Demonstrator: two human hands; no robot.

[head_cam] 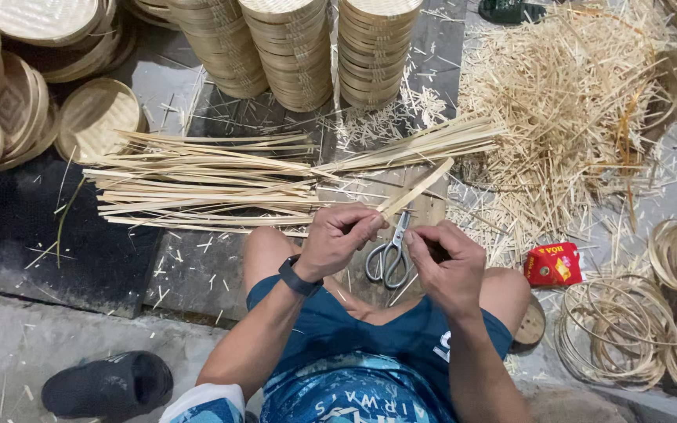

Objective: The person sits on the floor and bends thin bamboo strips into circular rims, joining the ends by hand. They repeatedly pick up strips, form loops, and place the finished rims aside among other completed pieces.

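Seated person, bare knees, head view looking down. Left hand [341,239] pinches a thin bamboo strip [415,189], fingers closed around its near end. Strip is pale yellow-tan, flat, narrow, ribbon-like; runs straight from the hand up and to the right, far end free in the air above the floor. Right hand [447,262] is curled, fingertips drawn together just right of the left hand; looks like it grips the strip's near end, but can't tell for sure, the contact is hidden by the fingers. Black wristband [298,276] on left wrist.

Scissors [389,254] with grey handles lie on the floor between the hands, blades pointing far.

Farther off, a long bundle of bamboo strips [221,184] lies across the floor left to right, same pale colour. Loose heap of short bamboo offcuts [566,102] far right. Stacks of round woven bamboo lids [295,47] at far centre, more at far left. Coiled bamboo hoops [628,333] near right. Small red packet [552,265] just right of right knee. Black sandal [107,384] near left.
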